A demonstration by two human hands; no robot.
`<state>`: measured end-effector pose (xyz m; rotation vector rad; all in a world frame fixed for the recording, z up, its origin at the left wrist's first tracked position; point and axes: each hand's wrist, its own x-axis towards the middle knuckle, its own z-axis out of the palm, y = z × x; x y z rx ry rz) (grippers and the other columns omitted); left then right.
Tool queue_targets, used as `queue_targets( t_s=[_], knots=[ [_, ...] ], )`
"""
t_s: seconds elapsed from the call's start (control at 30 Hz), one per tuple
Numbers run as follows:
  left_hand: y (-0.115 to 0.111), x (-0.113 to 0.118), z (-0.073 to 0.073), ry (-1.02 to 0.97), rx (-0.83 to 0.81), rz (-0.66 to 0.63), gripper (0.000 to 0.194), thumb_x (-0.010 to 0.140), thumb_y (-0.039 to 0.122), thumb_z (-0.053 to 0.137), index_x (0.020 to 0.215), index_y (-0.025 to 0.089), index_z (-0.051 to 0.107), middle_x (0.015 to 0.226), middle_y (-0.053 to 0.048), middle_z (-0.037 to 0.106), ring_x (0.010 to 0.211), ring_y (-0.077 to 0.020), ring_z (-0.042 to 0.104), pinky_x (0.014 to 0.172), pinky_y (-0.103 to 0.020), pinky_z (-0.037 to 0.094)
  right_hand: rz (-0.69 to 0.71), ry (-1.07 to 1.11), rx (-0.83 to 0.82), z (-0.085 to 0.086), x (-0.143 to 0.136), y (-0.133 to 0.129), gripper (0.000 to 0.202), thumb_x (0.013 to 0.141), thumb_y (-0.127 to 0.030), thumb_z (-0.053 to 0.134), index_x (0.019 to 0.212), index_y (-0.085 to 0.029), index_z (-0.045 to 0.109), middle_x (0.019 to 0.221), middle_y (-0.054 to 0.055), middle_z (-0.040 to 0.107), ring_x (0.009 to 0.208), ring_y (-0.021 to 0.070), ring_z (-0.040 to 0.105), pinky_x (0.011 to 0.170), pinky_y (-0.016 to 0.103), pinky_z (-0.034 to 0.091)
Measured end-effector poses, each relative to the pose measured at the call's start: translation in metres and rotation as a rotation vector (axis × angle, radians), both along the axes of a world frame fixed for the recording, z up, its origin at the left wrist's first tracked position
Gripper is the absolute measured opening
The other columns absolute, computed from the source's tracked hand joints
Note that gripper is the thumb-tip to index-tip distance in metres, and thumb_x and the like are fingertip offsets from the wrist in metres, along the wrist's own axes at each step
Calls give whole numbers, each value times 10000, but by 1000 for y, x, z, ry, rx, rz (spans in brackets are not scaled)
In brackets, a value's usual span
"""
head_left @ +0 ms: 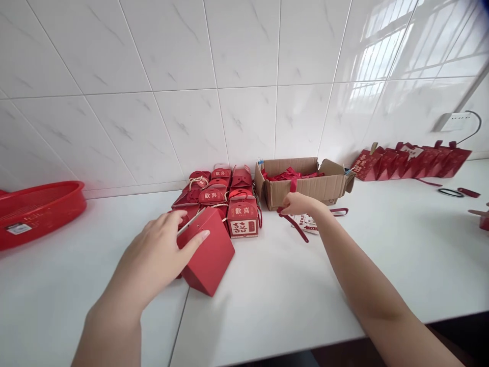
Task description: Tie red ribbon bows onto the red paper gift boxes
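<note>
Left hand (162,247): pinching one red gift box (210,252), tilted, between the tabletop's (278,306) near and far edges. Right hand (294,204): fingertips closed on a dark-red ribbon (300,230). Far edge: clustered small red boxes (243,219), open cardboard carton (313,188) holding red ribbons. Far left: red basket (42,211).
</note>
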<state>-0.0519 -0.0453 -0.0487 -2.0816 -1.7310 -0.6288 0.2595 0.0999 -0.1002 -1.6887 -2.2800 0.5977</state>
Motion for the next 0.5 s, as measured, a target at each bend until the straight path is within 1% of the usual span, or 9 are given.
queue_targets(
  t_s=[0.03,0.1,0.17,0.23,0.3,0.37,0.43,0.5],
  knots=[
    [0,-3,-9,-18,-14,7,321,833,446,566,1031,194,590,958,-101,703,772,-272,677,502,-291,473,-20,-10,-15,-7,-1,6,390,678,-266,709,462,-183,395,458,-46,359,383,68,313,387,250,221],
    [-1,-6,-24,-125,31,108,323,828,458,565,1034,210,585,954,-90,701,712,-252,677,477,-276,460,-69,-29,-36,-18,-2,13,391,670,-316,734,476,-181,422,472,-31,399,391,84,368,399,255,267],
    [-4,-5,-34,-255,-17,180,359,794,503,584,1022,225,580,904,-76,702,674,-246,670,467,-277,461,-114,-40,-48,-20,-1,14,360,673,-386,742,523,-172,494,513,-3,469,432,114,451,430,262,329],
    [-7,-3,-38,-384,-134,202,406,742,546,614,997,233,576,823,-54,701,663,-248,666,484,-286,480,-145,-41,-50,-18,3,13,336,705,-457,712,610,-165,577,586,32,547,515,149,535,484,268,387],
    [-9,-2,-39,-519,-226,185,426,699,560,641,968,234,583,789,-34,700,679,-245,670,528,-296,504,-169,-29,-35,-13,11,11,332,763,-499,646,723,-170,640,693,61,614,624,178,594,547,271,427],
    [-9,1,-39,-660,-254,133,419,673,553,663,931,229,598,821,-28,707,734,-246,679,588,-302,525,-195,-14,-9,-11,22,8,320,810,-493,593,811,-183,672,794,75,654,715,195,621,599,272,444],
    [-7,6,-40,-787,-271,48,406,649,533,692,896,220,615,869,-31,713,788,-246,684,636,-302,535,-232,-3,21,-14,35,4,284,828,-451,580,857,-192,691,848,76,675,769,206,633,629,270,448],
    [-3,12,-42,-888,-320,-49,389,637,501,721,874,207,629,889,-38,715,822,-246,683,666,-301,542,-277,2,54,-24,49,-1,234,825,-385,592,890,-190,703,880,78,689,807,218,640,646,270,450]
  ],
)
